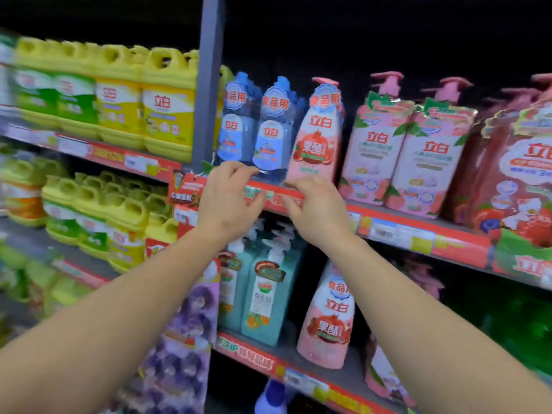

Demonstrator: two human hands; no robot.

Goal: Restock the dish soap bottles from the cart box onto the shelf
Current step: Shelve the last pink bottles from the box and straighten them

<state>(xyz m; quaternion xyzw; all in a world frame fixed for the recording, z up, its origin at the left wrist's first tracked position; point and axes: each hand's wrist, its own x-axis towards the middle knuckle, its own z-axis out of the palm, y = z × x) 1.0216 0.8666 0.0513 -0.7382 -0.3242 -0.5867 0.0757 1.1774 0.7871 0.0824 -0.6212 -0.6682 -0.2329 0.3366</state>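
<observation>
Both hands reach to the shelf [388, 218] edge. The left hand [228, 197] rests loosely curled fingertips at the base of the front blue dish soap bottle [273, 130], grasping nothing. The right hand [315, 206] hovers released just below, beside the pink bottle [319, 135] to its right.
</observation>
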